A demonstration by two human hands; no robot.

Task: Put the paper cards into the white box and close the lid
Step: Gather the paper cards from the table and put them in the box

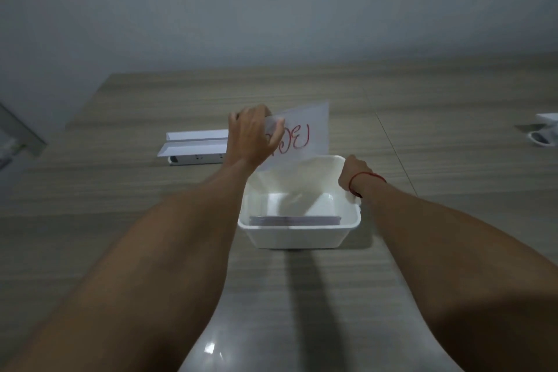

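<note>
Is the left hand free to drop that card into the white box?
Probably yes. The left hand holds the card just above the white box, which is open, and the right hand rests on its side rim.

A wood-grain desk (120, 214) stretches to a plain grey wall (271, 3). A long white power strip (193, 146) with folded white flaps lies far left of centre. A white object (545, 130), partly cut off, sits at the far right edge.
</note>
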